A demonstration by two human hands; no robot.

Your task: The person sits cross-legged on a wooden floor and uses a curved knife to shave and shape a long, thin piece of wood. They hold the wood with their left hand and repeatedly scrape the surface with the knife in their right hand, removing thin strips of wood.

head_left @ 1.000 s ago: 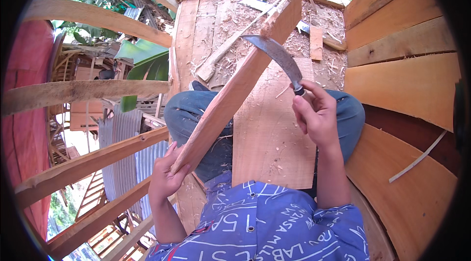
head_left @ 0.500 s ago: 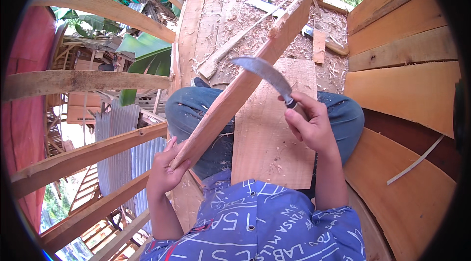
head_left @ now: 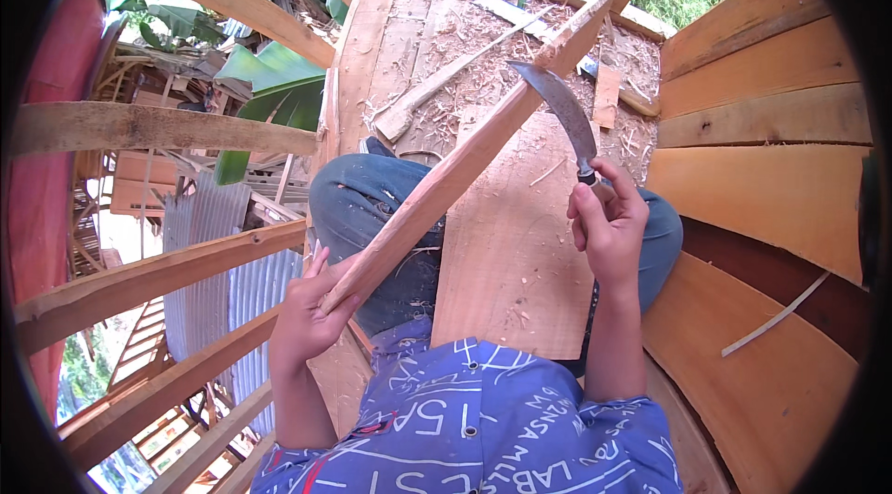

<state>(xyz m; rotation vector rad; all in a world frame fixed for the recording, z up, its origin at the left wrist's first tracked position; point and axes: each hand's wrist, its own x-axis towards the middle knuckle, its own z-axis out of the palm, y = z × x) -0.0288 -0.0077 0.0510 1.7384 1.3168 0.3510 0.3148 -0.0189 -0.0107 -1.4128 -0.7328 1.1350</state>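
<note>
My left hand is closed round the near end of a long wooden plank, which slants up and away to the right over my lap. My right hand grips the handle of a curved knife. Its blade arcs up to the left, and the tip overlaps the plank's edge toward the far end; whether it touches the wood I cannot tell. A wide flat board lies across my lap beneath the plank, with a few shavings on it.
Wood shavings litter the plank floor ahead. On it lie a wooden-handled tool, a long blade and a small wood block. Wooden rails stand at the left, a board wall at the right.
My right hand and the curved knife have moved up and to the right, with the blade now nearer the plank's far end. My left hand keeps its hold on the plank.
</note>
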